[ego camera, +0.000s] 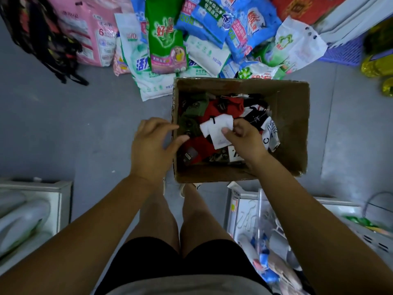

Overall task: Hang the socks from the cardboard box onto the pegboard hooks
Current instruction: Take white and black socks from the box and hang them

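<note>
Grey floor [63,124] carries the cardboard box [294,128], which stands open-topped just ahead of your feet, with bags of washing powder [165,39] heaped behind it. Inside the box lies a loose jumble of socks: green socks [193,107] at the far left, red socks [212,109] in the middle and black-and-white socks [270,133] to the right. Your right hand [244,137] reaches over the near wall and pinches the white socks [214,128], its grip clamped on their right edge between thumb and fingers; the pair lies on top of the heap, so it is probably the easiest to lift free. Your left hand [148,143] hovers at the left wall of the box, fingers loosely bent and the grip slack on nothing, seemingly placed to steady the box or to take the other edge of the pair. A small dark clip or hanger shows on the white socks, likely the part meant for a hook, though it is too small to tell. No pegboard is in view, so the step in hand is the picking, and hanging is not yet begun.
</note>
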